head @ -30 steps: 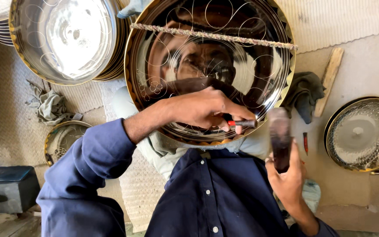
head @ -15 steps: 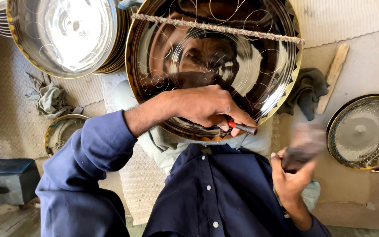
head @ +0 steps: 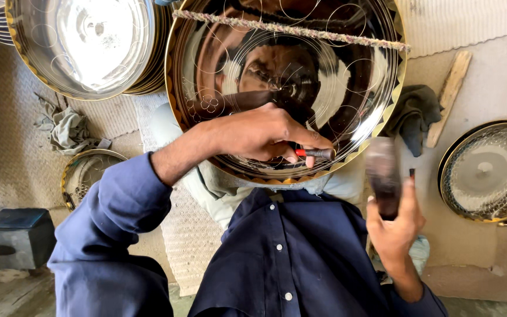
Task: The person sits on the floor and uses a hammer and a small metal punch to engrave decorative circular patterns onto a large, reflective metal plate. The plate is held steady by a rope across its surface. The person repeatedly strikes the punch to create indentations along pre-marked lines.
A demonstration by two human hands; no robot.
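Resting against the person's lap, the big round metal tray [head: 347,88], mirror-bright with engraved circles and a scalloped golden rim, keeps the place it had a second ago, so the engraving goes on at its near edge. Left hand [head: 259,136] stays with fingers clamped together on a thin chisel with red band [head: 315,153], tip touching the tray. Right hand [head: 395,226], fingers wrapped tight on a dark blurred mallet [head: 382,173], has swung up again, near the chisel's right.
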